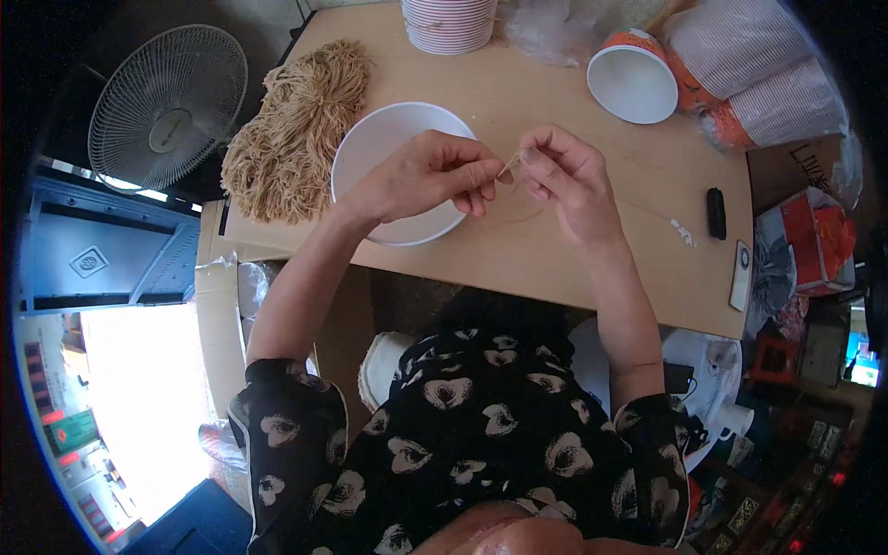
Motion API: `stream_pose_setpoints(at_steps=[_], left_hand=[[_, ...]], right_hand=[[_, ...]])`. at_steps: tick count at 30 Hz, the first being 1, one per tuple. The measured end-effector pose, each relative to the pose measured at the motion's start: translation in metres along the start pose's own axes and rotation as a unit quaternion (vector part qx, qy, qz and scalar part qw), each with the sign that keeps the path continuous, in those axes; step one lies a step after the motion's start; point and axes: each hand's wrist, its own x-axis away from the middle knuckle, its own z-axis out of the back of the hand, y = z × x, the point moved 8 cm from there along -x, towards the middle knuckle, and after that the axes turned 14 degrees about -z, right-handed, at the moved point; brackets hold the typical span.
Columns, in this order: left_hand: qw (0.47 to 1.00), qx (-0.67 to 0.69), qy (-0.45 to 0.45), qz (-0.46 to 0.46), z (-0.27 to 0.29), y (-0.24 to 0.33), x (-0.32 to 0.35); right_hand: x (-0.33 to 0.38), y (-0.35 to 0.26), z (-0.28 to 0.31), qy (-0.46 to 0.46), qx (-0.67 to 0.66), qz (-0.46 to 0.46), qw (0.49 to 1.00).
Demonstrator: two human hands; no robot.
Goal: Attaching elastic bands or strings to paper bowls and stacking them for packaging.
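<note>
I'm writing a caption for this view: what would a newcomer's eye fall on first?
Probably the large heap of tan strands on the left side of the tan table, left of the round white bowl. Next, the left hand and right hand, close together above the table, pinching a thin tan strand. The wire-caged fan at upper left also stands out.

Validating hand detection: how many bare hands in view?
2: left hand over the round white bowl, right hand to the bowl's right; a thin tan strand shows between them. No others visible.
</note>
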Motion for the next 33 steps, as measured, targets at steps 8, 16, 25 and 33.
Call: stream_pose_setpoints(at_steps=[8,16,25,33], left_hand=[[0.999,0.030,0.036,-0.026,0.004,0.002,0.000],[0.988,-0.098,0.092,-0.078,0.004,0.021,0.002],[0.917,-0.328,0.115,-0.195,-0.002,0.039,0.005],[0.856,-0.426,0.098,-0.276,-0.011,0.051,0.011]], right_hand=[[0.001,0.001,0.006,0.011,0.026,0.001,1.000],[-0.007,0.022,0.007,0.031,-0.076,-0.111,0.990],[-0.009,0.039,0.003,-0.028,-0.133,-0.185,0.973],[-0.007,0.042,0.003,-0.034,-0.140,-0.215,0.966]])
